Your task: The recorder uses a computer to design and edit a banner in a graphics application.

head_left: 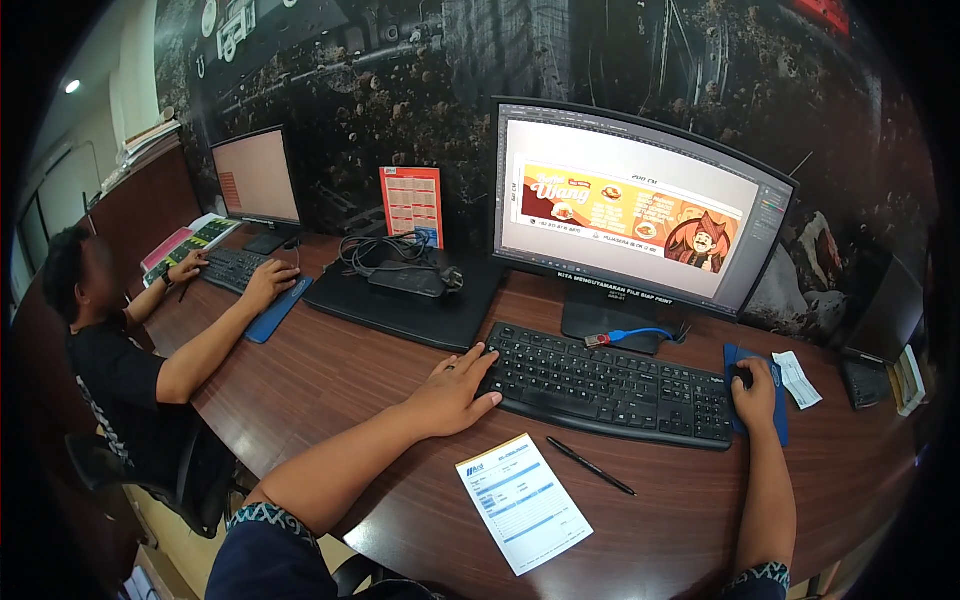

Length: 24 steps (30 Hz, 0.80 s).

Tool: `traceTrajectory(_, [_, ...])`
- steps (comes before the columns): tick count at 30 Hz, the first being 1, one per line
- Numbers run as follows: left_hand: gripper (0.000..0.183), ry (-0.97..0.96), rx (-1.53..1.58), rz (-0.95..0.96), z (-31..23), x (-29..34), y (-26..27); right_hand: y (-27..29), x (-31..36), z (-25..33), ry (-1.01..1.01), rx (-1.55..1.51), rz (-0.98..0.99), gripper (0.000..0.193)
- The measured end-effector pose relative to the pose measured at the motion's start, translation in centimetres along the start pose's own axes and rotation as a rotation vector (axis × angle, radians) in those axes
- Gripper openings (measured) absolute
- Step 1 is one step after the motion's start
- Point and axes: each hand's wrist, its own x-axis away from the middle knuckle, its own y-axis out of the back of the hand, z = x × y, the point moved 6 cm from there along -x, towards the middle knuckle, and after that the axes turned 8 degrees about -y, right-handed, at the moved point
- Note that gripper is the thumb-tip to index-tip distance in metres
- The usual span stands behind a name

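My left hand [452, 393] rests flat with its fingers spread at the left end of a black keyboard [610, 385], fingertips on its edge keys. A ring shows on one finger. At the keyboard's right, my right hand [755, 398] curls over a dark computer mouse [742, 378], mostly covered by the fingers, on a blue mouse pad [779, 425]. Behind the keyboard stands a monitor [640, 205] showing a yellow and brown banner design with a cartoon figure. A printed form pad [525, 505] and a black pen [592, 466] lie in front of the keyboard.
A black laptop [400, 318] bears a power adapter [405, 276] with coiled cables. A red USB stick [598, 340] on a blue cable lies below the monitor. A paper slip [797, 380] lies right of the pad. At left, another person [130, 330] types at a second monitor [256, 177].
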Motion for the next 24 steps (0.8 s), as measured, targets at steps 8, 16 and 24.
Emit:
traceTrajectory(8, [0.071,0.004,-0.001,0.003,0.06,-0.01,-0.10,-0.06,-0.05,-0.22,0.015,-0.016,-0.008,0.027])
traceTrajectory(16, [0.071,-0.001,-0.008,-0.008,-0.01,0.00,-0.01,0.00,-0.07,0.12,0.012,-0.025,0.006,0.027])
traceTrajectory(24, [0.071,-0.006,-0.013,-0.010,0.04,-0.04,-0.01,0.00,-0.06,0.09,0.021,-0.026,-0.010,0.026])
